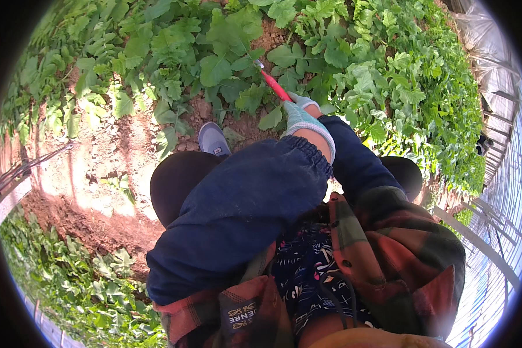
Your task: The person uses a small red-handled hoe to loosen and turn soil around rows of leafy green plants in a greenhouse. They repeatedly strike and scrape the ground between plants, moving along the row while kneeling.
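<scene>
Both my hands wear pale green and white knit gloves and meet on a red-handled tool [276,85]. My left hand [302,116] wraps the near end of the handle. Just beyond it and partly hidden behind it, my right hand [308,102] closes at the same spot. From there the handle slants away up and left, ending in a short pale metal neck. The tool's head is lost among broad lobed leaves [230,65]. Reddish-brown soil [200,108] shows between the stems under my hands.
My grey-blue shoe [213,138] stands at the plants' edge. Sunlit bare soil [91,174] runs along the left, with thin dry stalks or sticks [35,163]. Another leafy bed [82,278] lies lower left. Plastic sheeting on a frame [496,74] bounds the right side.
</scene>
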